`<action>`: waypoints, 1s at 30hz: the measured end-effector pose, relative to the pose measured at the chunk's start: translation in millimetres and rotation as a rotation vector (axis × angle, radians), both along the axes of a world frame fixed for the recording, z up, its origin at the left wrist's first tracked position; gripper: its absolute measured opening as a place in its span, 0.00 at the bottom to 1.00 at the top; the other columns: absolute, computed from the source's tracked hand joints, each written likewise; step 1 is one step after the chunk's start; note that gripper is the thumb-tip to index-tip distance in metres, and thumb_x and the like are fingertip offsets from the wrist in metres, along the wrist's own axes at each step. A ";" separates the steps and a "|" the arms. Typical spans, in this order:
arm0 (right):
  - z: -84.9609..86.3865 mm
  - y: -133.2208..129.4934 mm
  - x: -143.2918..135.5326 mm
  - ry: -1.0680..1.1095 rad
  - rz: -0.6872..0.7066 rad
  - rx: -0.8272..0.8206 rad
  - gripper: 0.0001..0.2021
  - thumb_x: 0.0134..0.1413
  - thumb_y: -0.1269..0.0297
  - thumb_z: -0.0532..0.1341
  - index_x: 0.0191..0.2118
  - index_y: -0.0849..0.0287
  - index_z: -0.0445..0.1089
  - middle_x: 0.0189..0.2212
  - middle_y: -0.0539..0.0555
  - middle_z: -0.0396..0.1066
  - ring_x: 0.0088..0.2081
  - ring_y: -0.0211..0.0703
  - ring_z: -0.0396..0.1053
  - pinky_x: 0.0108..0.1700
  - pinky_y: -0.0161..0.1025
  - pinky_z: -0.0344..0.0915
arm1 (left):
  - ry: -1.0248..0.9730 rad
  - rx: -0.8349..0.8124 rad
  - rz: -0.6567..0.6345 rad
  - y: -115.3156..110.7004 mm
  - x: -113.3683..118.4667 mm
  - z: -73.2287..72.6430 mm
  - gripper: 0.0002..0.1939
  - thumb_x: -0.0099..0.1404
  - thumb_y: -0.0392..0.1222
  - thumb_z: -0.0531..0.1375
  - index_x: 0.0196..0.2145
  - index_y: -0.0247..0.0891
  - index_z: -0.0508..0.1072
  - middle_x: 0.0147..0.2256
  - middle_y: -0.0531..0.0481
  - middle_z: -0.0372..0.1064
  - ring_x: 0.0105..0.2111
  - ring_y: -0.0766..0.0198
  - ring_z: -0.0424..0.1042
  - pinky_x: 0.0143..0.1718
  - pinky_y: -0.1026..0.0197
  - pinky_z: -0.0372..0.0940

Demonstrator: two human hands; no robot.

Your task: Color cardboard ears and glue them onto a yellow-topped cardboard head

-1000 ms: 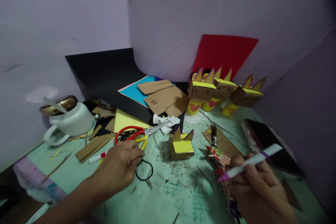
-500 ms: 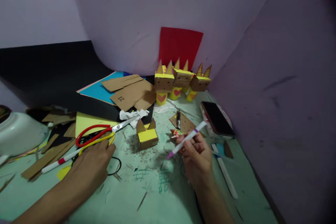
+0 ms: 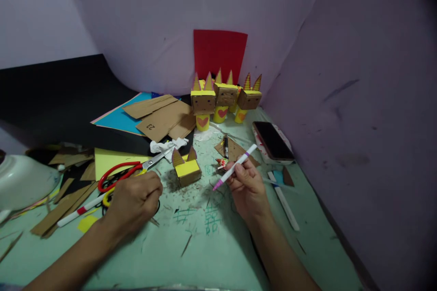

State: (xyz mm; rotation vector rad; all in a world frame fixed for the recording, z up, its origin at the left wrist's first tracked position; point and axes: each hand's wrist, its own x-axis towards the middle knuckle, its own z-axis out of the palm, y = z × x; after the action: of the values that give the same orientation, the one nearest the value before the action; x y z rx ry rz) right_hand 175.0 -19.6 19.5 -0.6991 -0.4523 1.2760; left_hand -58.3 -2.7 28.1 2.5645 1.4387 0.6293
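Observation:
My right hand (image 3: 246,184) pinches a white marker with a purple tip (image 3: 235,167), the tip pointing down and to the left. My left hand (image 3: 138,195) is curled over the left side of the table, beside scissors (image 3: 119,168) with red and yellow handles; whether its fingers hold anything is hidden. Between the hands sits a small cardboard box head (image 3: 188,173) with a yellow top and two pointed ears. Behind it stand several box-headed figures (image 3: 203,102) on yellow bodies with hearts.
Cardboard pieces (image 3: 164,120) lie on black paper at the back left. At the right are a phone (image 3: 273,140) and a white marker (image 3: 286,208). A white bowl-like object (image 3: 27,179) and cardboard strips (image 3: 64,211) are at the left.
My left hand has moved right, off the scissor handles, and its fingers have curled in. My right hand still holds the marker. The camera view has shifted slightly.

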 end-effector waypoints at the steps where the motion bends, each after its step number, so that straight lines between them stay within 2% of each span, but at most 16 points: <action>1: -0.7 -0.2 -0.8 -0.005 0.012 -0.001 0.13 0.33 0.67 0.73 0.28 0.60 0.71 0.22 0.48 0.75 0.23 0.32 0.69 0.25 0.26 0.67 | -0.020 -0.051 -0.002 1.2 3.1 0.7 0.14 0.59 0.34 0.46 0.19 0.38 0.64 0.20 0.52 0.64 0.23 0.65 0.64 0.27 0.62 0.56; 3: -2.5 -0.8 -2.5 -0.019 0.048 0.004 0.12 0.35 0.67 0.72 0.29 0.59 0.71 0.23 0.49 0.75 0.24 0.32 0.69 0.26 0.26 0.67 | -0.019 -0.106 -0.058 3.5 10.6 4.5 0.11 0.57 0.33 0.46 0.24 0.38 0.66 0.23 0.50 0.64 0.25 0.62 0.64 0.29 0.60 0.57; 6: -5.6 -1.7 -4.7 -0.045 0.094 0.020 0.11 0.39 0.67 0.71 0.31 0.59 0.71 0.24 0.49 0.75 0.24 0.32 0.69 0.27 0.27 0.67 | -0.025 -0.004 -0.165 3.7 20.9 11.8 0.10 0.54 0.35 0.48 0.31 0.36 0.68 0.31 0.44 0.65 0.35 0.53 0.63 0.37 0.52 0.59; 8: -7.1 -2.3 -5.6 -0.055 0.108 0.025 0.11 0.40 0.67 0.70 0.32 0.58 0.71 0.24 0.48 0.75 0.24 0.32 0.69 0.27 0.28 0.67 | -0.174 0.046 -0.175 0.0 23.1 13.0 0.09 0.56 0.36 0.49 0.32 0.36 0.67 0.33 0.42 0.65 0.38 0.51 0.62 0.41 0.48 0.59; 9: -7.6 -2.7 -6.0 -0.059 0.110 0.026 0.11 0.40 0.66 0.70 0.32 0.58 0.70 0.24 0.48 0.75 0.24 0.33 0.69 0.27 0.28 0.67 | -0.294 0.016 -0.157 -2.8 22.5 11.9 0.08 0.57 0.36 0.48 0.32 0.37 0.66 0.32 0.43 0.64 0.37 0.53 0.63 0.40 0.50 0.59; 11: -8.1 -3.7 -6.6 -0.069 0.115 0.030 0.11 0.41 0.66 0.70 0.32 0.58 0.70 0.25 0.48 0.75 0.24 0.33 0.69 0.27 0.29 0.68 | -0.562 -0.197 -0.106 -9.5 20.0 6.7 0.07 0.60 0.35 0.47 0.30 0.39 0.64 0.28 0.48 0.63 0.29 0.60 0.64 0.31 0.57 0.62; 13: -8.1 -4.8 -7.3 -0.077 0.122 0.031 0.11 0.41 0.66 0.70 0.32 0.58 0.69 0.24 0.48 0.74 0.23 0.33 0.68 0.27 0.30 0.67 | -0.749 -0.541 -0.072 -15.7 18.7 -0.6 0.07 0.63 0.36 0.46 0.30 0.40 0.63 0.24 0.53 0.62 0.20 0.65 0.62 0.21 0.62 0.59; 15: -7.9 -5.8 -8.4 -0.078 0.131 0.027 0.11 0.41 0.67 0.70 0.33 0.58 0.69 0.24 0.47 0.74 0.23 0.32 0.68 0.27 0.29 0.67 | -0.821 -0.841 -0.108 -20.2 21.1 -7.5 0.08 0.64 0.40 0.47 0.31 0.39 0.64 0.21 0.54 0.63 0.16 0.68 0.62 0.17 0.65 0.58; 17: -7.7 -6.4 -9.6 -0.075 0.140 0.022 0.12 0.41 0.66 0.70 0.33 0.58 0.68 0.24 0.47 0.74 0.24 0.32 0.67 0.27 0.29 0.66 | -0.824 -1.021 -0.164 -22.9 27.0 -11.8 0.09 0.63 0.42 0.51 0.31 0.36 0.67 0.20 0.53 0.65 0.16 0.67 0.65 0.17 0.65 0.60; 19: -7.8 -6.6 -10.7 -0.078 0.142 0.013 0.13 0.40 0.66 0.70 0.33 0.59 0.68 0.24 0.47 0.74 0.23 0.31 0.67 0.27 0.28 0.66 | -0.849 -1.151 -0.167 -24.5 34.1 -13.1 0.09 0.59 0.43 0.55 0.29 0.34 0.69 0.18 0.51 0.67 0.16 0.66 0.66 0.17 0.65 0.61; 23: -9.1 -6.8 -12.1 -0.097 0.138 -0.006 0.14 0.39 0.65 0.70 0.34 0.59 0.68 0.24 0.48 0.74 0.22 0.33 0.66 0.25 0.30 0.65 | -0.991 -1.311 -0.090 -27.8 44.4 -13.2 0.09 0.52 0.43 0.60 0.22 0.33 0.70 0.15 0.50 0.66 0.14 0.68 0.64 0.15 0.67 0.59; 26: -11.8 -7.1 -13.4 -0.112 0.143 -0.007 0.14 0.41 0.65 0.70 0.35 0.59 0.68 0.25 0.49 0.74 0.22 0.34 0.66 0.25 0.30 0.64 | -1.090 -1.365 -0.010 -29.8 49.1 -16.6 0.10 0.52 0.44 0.61 0.23 0.34 0.69 0.13 0.53 0.64 0.11 0.70 0.60 0.10 0.70 0.54; 30: -15.1 -7.3 -16.4 -0.145 0.159 0.015 0.13 0.42 0.64 0.69 0.34 0.59 0.68 0.24 0.49 0.73 0.23 0.33 0.66 0.26 0.29 0.63 | -1.235 -1.260 0.170 -27.4 53.6 -19.6 0.12 0.50 0.45 0.65 0.27 0.34 0.71 0.14 0.53 0.66 0.12 0.71 0.60 0.12 0.71 0.56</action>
State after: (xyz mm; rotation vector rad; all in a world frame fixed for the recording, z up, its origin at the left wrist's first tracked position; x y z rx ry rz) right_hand 158.6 -27.0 4.4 -0.7579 -0.6456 1.3743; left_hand -4.7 -30.2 8.6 0.7701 0.9685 0.7274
